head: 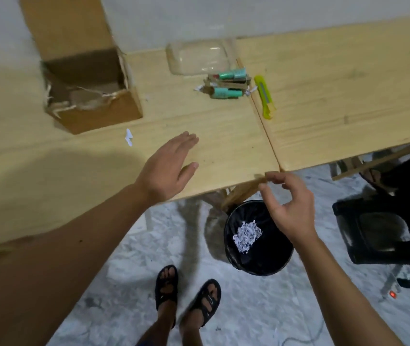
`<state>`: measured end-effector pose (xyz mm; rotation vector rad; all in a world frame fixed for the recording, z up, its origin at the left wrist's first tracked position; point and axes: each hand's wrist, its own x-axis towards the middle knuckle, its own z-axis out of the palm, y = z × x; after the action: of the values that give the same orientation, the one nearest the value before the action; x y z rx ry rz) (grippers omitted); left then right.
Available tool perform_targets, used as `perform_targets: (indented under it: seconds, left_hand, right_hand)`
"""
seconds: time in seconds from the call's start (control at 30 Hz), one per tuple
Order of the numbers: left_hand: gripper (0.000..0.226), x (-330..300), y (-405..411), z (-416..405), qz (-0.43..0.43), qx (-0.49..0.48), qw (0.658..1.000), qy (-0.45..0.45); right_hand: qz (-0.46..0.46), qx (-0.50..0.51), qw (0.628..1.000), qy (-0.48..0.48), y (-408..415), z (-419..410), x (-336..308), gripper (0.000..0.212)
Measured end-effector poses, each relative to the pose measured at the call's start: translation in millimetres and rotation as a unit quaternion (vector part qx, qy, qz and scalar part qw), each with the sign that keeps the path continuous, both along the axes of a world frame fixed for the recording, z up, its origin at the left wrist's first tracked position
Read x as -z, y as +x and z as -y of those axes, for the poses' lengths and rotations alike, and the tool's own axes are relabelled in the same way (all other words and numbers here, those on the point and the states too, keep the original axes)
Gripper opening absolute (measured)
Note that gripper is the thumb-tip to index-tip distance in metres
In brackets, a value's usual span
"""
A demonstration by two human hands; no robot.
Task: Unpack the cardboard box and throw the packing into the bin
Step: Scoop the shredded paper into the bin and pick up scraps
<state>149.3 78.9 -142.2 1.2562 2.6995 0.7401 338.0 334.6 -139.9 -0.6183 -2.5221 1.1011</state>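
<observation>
Hands: both bare and holding nothing that can be made out.
Left hand (171, 168): spread flat, fingers straight and together, thumb out, palm down just over the table (323, 101) near its front edge; whether it touches the wood cannot be told.
Right hand (286, 208): loosely curled and half open, fingertips (271, 174) at the table's front corner where the two boards meet, directly above the bin (258, 236); it looks empty, as if it had let go of its load.
Bin: black, lined, on the floor under the table edge, with a clump of shredded paper (247, 236) lying inside.
Box (86, 96): open on the table, far left, well apart from both hands; torn tape hangs from its rim, and the inside looks nearly bare, though the bottom is in shadow.
Unpacked goods: green tubes (228, 83) in card wrappers, a clear tray (199, 57) and a yellow-green cutter (265, 97), all at the back of the table.
Stray scrap (129, 137): one white paper bit on the table, between box and left hand.
Step in hand: judged to be the sweep-up of the last packing.
Doing it well: the left hand is nearest the scrap and should pinch or slide it to the edge over the bin; check the box's dark corners for more shreds; drop low over the bin, since light paper drifts.
</observation>
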Motion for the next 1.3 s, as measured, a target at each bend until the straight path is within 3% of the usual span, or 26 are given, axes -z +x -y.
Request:
perform_targets:
  seconds: [0.17, 0.3, 0.5, 0.8, 1.0, 1.17, 1.3]
  left_hand:
    - [0.071, -5.6, -22.3, 78.5, -0.029, -0.137, 0.989, 0.038]
    - [0.079, 12.7, -34.6, 122.8, -0.040, -0.207, 0.977, -0.012]
    - [0.071, 29.1, -36.8, 136.0, -0.038, -0.213, 0.971, -0.099]
    - [0.071, 30.8, -36.6, 132.8, -0.042, -0.215, 0.970, -0.106]
    - [0.071, 32.5, -39.2, 131.1, -0.043, -0.214, 0.971, -0.092]
    - [0.070, 34.2, -39.2, 132.4, -0.048, -0.207, 0.974, -0.082]
    - [0.070, 35.1, -41.3, 134.7, -0.051, -0.195, 0.976, -0.084]
  right_hand:
    - [-0.028, -0.099, 0.995, 0.007, -73.2, 43.2, -21.0, 0.037]
    - [0.010, -0.188, 0.982, 0.013, -133.2, 81.7, -16.6, 0.047]
    - [0.027, -0.276, 0.960, 0.028, -192.3, 134.5, -1.0, 0.048]
    - [0.000, -0.259, 0.957, 0.128, -230.3, 184.9, 17.8, 0.037]
    - [-0.035, -0.253, 0.966, 0.034, -231.5, 156.7, 16.3, 0.010]
    - [-0.035, -0.207, 0.976, 0.051, -258.6, 126.9, 6.8, 0.015]
    - [-0.004, -0.265, 0.960, 0.094, -291.8, 126.1, 5.1, 0.021]
